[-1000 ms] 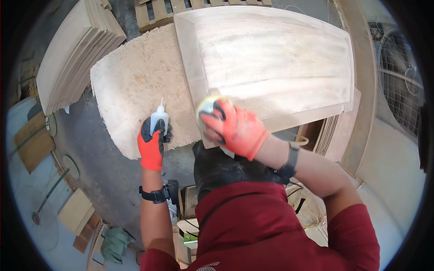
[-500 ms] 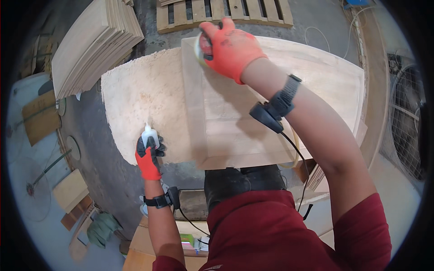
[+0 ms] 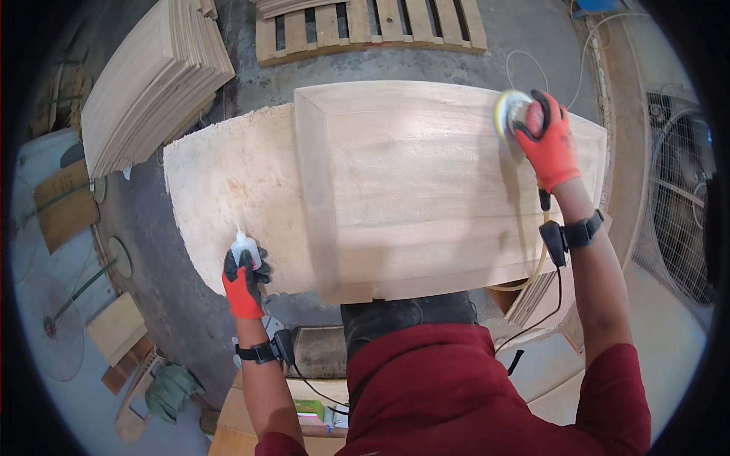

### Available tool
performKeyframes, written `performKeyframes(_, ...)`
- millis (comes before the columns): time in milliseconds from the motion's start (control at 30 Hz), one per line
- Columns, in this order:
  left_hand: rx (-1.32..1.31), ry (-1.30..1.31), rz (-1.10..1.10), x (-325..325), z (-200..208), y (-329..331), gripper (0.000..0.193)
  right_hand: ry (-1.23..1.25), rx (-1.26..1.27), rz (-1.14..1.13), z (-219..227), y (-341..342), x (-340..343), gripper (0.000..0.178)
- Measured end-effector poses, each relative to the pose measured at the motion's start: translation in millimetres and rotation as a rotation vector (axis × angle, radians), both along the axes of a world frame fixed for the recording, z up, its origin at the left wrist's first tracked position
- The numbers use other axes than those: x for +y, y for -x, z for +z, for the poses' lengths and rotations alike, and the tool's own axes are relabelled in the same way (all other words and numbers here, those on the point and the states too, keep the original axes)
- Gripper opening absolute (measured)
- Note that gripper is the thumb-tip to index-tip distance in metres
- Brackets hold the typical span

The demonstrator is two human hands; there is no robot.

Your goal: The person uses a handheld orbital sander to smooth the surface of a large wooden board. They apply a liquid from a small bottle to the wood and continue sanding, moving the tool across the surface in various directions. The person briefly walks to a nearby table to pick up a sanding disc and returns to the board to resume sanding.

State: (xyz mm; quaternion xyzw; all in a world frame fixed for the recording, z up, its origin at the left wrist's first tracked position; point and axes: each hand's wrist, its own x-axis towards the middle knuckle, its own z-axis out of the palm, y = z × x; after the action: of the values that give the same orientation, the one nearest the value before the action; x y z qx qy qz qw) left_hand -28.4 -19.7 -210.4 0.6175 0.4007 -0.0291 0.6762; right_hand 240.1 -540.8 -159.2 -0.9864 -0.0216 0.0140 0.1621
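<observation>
My right hand (image 3: 549,144), in a red and black glove, is closed round a round power sander (image 3: 515,114) with a yellowish pad edge. The sander is at the far right part of a pale wooden panel (image 3: 426,182) with a framed border; a yellow hose (image 3: 541,262) trails from it. My left hand (image 3: 245,283), gloved alike, grips a small white squeeze bottle (image 3: 243,247), its nozzle pointing away from me. That hand is over the near edge of a rough, dusty board (image 3: 228,167), on which the panel lies.
Curved wooden sheets are stacked (image 3: 156,80) at the far left. A slatted pallet (image 3: 372,30) lies on the floor beyond the board. A caged fan (image 3: 677,190) stands on the right. Behind my left arm are a green cloth (image 3: 171,391) and a wooden table (image 3: 232,425).
My right hand has swept the sander from the panel's far left corner across to its far right side. My left hand still holds the bottle in nearly the same spot.
</observation>
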Motion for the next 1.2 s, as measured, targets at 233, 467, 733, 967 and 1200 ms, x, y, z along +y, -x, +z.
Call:
performKeyframes(233,0.015,0.034,-0.07,9,1,2,0.028,-0.026,0.037,-0.009,7,14,56,0.075)
performKeyframes(467,0.031,0.108,-0.104,19,-2,3,0.028,-0.001,0.13,0.115,16,4,206,0.072)
performKeyframes(733,0.081,0.069,-0.145,18,4,0,0.03,-0.162,0.179,0.315,20,8,325,0.046)
performKeyframes(967,-0.139,0.162,-0.224,-23,21,-55,0.038,-0.158,0.188,0.141,26,12,245,0.052)
performKeyframes(1200,-0.224,0.305,-0.382,-100,35,-121,0.039,-0.033,0.17,-0.113,31,9,127,0.063)
